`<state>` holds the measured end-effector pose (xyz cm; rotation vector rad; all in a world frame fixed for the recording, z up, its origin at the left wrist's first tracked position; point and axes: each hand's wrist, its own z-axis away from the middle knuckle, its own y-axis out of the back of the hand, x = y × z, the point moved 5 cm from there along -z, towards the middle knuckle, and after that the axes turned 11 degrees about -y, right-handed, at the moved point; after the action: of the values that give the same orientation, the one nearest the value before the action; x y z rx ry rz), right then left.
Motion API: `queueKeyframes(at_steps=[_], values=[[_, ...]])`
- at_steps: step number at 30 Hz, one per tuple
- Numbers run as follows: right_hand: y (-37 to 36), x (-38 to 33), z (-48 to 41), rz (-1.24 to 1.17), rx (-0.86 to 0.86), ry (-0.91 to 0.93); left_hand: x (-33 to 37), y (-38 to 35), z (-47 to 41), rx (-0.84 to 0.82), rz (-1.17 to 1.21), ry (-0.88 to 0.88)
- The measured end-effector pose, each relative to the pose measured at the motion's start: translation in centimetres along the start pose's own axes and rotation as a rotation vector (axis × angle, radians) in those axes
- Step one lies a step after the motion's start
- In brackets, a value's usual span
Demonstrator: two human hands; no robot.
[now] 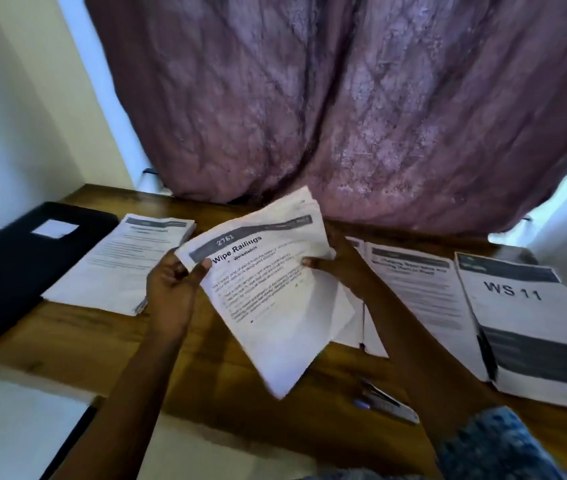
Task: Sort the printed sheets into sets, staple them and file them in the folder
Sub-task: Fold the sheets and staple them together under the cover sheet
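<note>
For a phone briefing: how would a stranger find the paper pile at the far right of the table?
Start at the wooden table below the purple curtain. Go to its right end. The last pile there, unlike its neighbour, shows big letters "WS 11".

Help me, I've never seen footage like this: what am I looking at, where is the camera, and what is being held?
No machine here: a person works with bare hands. The one picture comes from a camera worn on the head, looking down. The left hand and right hand each grip an edge of a bundle of sheets headed "Wipe Railings", raised above a wooden table. On it lie a black folder at the left, paper stacks, one marked "WS 11", and what looks like a stapler. A purple curtain hangs behind.
</note>
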<state>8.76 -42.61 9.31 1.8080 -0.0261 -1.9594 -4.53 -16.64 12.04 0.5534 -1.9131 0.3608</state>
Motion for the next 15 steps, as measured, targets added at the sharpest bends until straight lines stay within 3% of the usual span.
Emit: queueKeyframes(at_steps=[5, 9, 12, 15], values=[[-6.5, -1.8, -3.6, -0.239, -0.242, -0.022, -2.1, 4.2, -6.9, 0.017, 0.208, 0.111], [-12.5, -0.7, -6.0, -0.524, -0.057, -0.115, -5.6, 6.7, -9.7, -0.043, 0.101, 0.313], [-17.0, 0.3, -8.7, -0.547, 0.097, -0.273, -9.2, 8.1, -9.8, -0.181, 0.038, 0.464], [-21.2, 0.6, -11.8, -0.534, 0.181, -0.368, -11.8, 10.8, -12.3, -0.201, -0.016, 0.472]])
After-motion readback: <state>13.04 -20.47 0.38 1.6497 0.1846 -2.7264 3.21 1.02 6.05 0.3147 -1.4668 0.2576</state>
